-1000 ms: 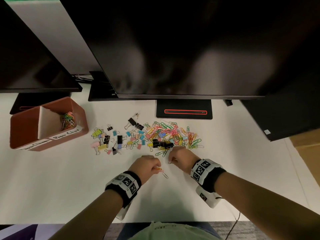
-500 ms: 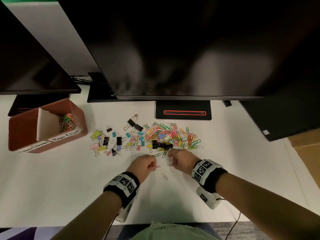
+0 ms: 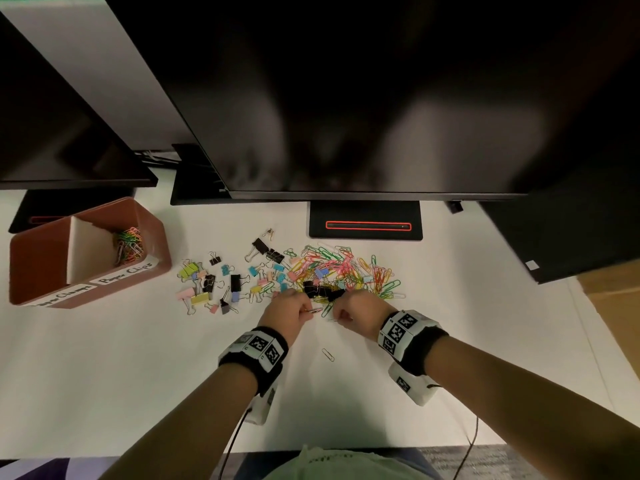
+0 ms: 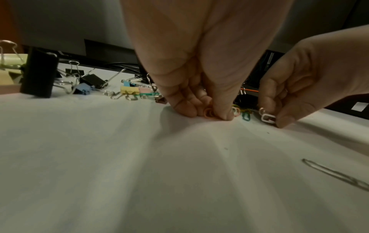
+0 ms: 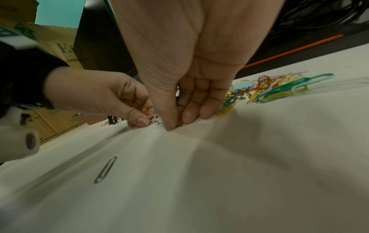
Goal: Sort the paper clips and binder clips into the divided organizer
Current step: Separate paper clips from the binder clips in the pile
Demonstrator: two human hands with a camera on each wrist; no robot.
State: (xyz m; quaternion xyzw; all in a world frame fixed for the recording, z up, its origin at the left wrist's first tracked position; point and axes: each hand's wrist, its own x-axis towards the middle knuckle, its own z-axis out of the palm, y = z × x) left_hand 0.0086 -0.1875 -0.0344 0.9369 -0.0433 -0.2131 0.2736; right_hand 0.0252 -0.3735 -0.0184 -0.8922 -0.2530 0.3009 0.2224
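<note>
- A large dark monitor (image 3: pixel 363 98) fills the top of the head view, its stand base (image 3: pixel 365 221) with a red outline just below it at centre; a second dark screen (image 3: pixel 59 140) sits at the upper left.
- The white table (image 3: pixel 104 375) spreads over the lower half of the frame.
- The reddish-brown divided organizer (image 3: pixel 157 244) stands at the left middle, a white divider splitting it. The right compartment, labelled "Paper Clips", holds a bundle of coloured clips; I cannot tell what is in the left one.
- A heap of coloured paper clips (image 3: pixel 349 268) lies at the centre, right of the organizer and well apart from it.
- The scattered binder clips (image 3: pixel 214 282), black and pastel, lie between the organizer and that heap.
- The left hand (image 3: pixel 287 313), just below the heap, has its fingers curled down to the table and pinches a pinkish-orange paper clip (image 4: pixel 209 113) between thumb and fingertips.
- The right hand (image 3: pixel 360 311), just beside it on the right, is likewise curled, thumb and forefinger pinching a white paper clip (image 4: pixel 267 118) at the table surface.
- A lone silver paper clip (image 3: pixel 328 355) lies on bare table below both hands, apart from them.
</note>
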